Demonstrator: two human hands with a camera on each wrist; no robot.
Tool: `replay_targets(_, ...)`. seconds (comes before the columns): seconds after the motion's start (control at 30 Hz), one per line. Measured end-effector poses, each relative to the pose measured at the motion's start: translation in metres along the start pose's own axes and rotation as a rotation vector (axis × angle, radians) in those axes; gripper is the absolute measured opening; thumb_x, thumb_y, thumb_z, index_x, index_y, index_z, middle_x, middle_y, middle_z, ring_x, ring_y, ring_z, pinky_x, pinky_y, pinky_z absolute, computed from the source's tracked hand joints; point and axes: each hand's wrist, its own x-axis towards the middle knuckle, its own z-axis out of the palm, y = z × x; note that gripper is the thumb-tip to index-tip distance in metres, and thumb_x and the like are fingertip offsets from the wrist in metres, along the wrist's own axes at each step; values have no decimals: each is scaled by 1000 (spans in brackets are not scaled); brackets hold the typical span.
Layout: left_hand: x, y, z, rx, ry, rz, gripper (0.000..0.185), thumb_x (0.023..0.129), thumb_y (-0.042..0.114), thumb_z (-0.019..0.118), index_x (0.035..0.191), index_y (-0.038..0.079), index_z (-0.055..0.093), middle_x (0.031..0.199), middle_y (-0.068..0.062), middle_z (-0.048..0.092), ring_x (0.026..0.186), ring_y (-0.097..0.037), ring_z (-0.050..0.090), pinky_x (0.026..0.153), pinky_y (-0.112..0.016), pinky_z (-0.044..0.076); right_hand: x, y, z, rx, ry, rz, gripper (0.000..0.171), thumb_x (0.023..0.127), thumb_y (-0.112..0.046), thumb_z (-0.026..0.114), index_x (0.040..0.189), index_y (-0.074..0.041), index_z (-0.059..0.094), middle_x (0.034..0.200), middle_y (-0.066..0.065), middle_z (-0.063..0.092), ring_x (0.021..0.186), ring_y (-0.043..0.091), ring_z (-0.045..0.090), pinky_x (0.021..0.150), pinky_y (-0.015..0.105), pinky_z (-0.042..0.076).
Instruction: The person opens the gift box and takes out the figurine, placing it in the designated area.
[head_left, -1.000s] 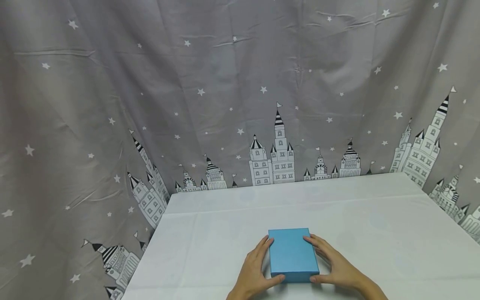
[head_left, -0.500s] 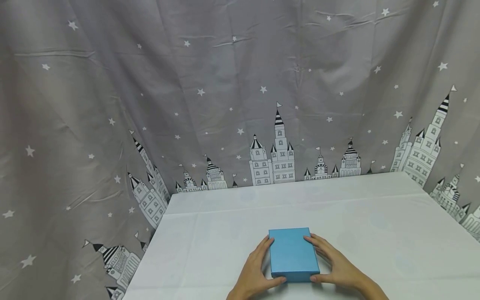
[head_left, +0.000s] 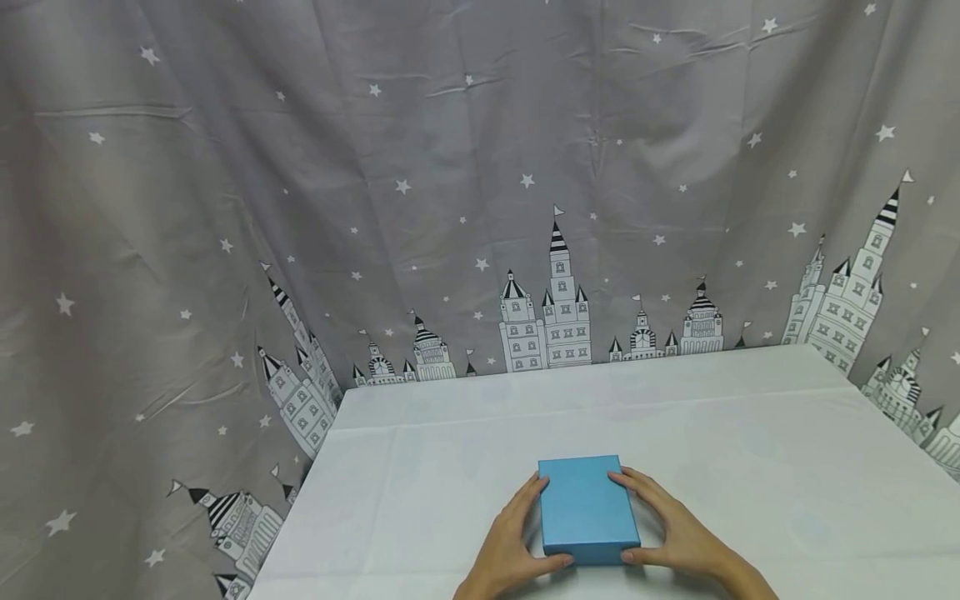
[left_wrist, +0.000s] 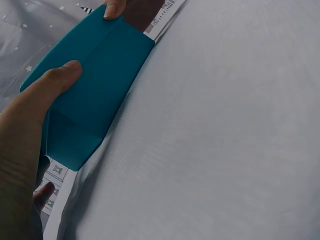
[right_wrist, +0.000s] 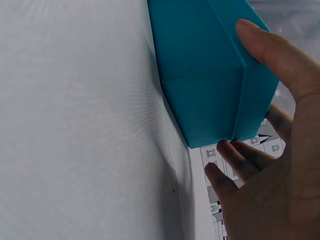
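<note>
A blue lidded box (head_left: 588,504) sits on the white table, near its front edge in the head view. From its left side my left hand (head_left: 504,543) grips it, thumb at the front corner and fingers toward the far corner. My right hand (head_left: 678,535) holds the opposite side the same way. In the left wrist view the left thumb (left_wrist: 62,75) lies over the front face near the lid line of the box (left_wrist: 100,90). The right wrist view shows the lid's seam along the box (right_wrist: 200,95), with the right thumb (right_wrist: 265,45) on the lid's edge.
White cloth with fold creases covers the table (head_left: 450,450). Behind it and on the left hangs a grey curtain (head_left: 435,167) printed with stars and castles.
</note>
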Motion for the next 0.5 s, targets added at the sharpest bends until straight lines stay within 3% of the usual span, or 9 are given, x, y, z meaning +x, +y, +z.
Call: replay_targets(0.5, 2, 2, -2, -40, 35, 36, 94, 69, 59, 71, 145, 21, 29, 147, -8, 31, 129, -27, 36, 94, -50, 39, 0, -2, -1, -4, 11, 2, 90, 65, -46, 79, 142, -26, 36, 144, 20, 32, 126, 49, 29, 84, 72, 29)
